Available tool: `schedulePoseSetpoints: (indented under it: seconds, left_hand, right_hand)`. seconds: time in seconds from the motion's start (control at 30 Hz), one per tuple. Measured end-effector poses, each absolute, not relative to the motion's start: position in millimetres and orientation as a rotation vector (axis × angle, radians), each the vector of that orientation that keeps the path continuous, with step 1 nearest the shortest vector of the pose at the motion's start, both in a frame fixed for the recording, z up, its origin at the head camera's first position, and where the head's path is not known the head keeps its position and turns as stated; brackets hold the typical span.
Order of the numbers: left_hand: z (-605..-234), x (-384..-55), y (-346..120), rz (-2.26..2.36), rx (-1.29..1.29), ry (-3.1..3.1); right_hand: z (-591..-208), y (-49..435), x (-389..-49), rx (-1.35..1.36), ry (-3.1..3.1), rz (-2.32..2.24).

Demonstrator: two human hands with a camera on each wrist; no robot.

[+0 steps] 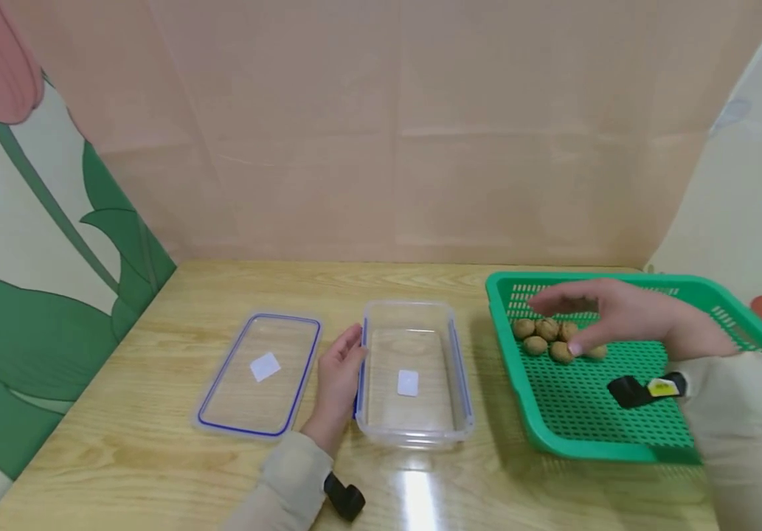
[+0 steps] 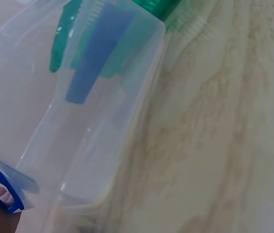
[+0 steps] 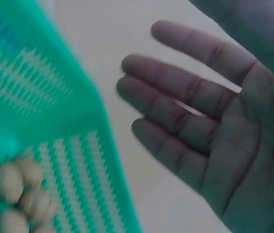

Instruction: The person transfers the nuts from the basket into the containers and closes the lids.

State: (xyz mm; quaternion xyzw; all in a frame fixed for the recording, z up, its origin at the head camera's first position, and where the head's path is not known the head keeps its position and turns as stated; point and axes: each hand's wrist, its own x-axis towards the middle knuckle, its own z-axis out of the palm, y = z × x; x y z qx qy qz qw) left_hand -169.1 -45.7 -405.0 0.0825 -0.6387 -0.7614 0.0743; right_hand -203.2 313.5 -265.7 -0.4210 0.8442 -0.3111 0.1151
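A clear plastic food container [image 1: 417, 428] with blue side clips stands lidless on the table, a small white label on its bottom. My left hand [image 1: 336, 380] holds its left wall, fingertips near the rim; in the left wrist view some fingers [image 2: 1, 194] show behind the blue side clip [image 2: 6, 187]. Over the green plastic basket [image 1: 540, 431], my right hand [image 1: 626, 313] hovers with fingers spread and an empty palm in the right wrist view. Several walnuts [image 1: 535, 345] lie in the basket's left part, below that hand; its thumb overlaps one in the head view.
The container's lid [image 1: 234, 391], clear with a blue seal and a white label, lies flat to the left of my left hand. A wooden table [image 1: 122, 442] carries everything. Behind it rises a pinkish wall covering [image 1: 394, 133], with a flower-patterned panel [image 1: 29, 317] at left.
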Motion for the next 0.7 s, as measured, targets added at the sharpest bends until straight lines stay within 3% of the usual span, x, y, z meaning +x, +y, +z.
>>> schedulePoseSetpoints:
  seconds: [0.27, 0.7]
  left_hand:
    - [-409, -167, -43, -2.315, 0.323, -1.912]
    - [-409, -166, -41, -2.318, 0.357, -1.847]
  right_hand:
    - [-296, 362, -221, -1.077, 2.413, -1.031]
    - [-321, 392, -238, -0.596, 2.406, -1.022]
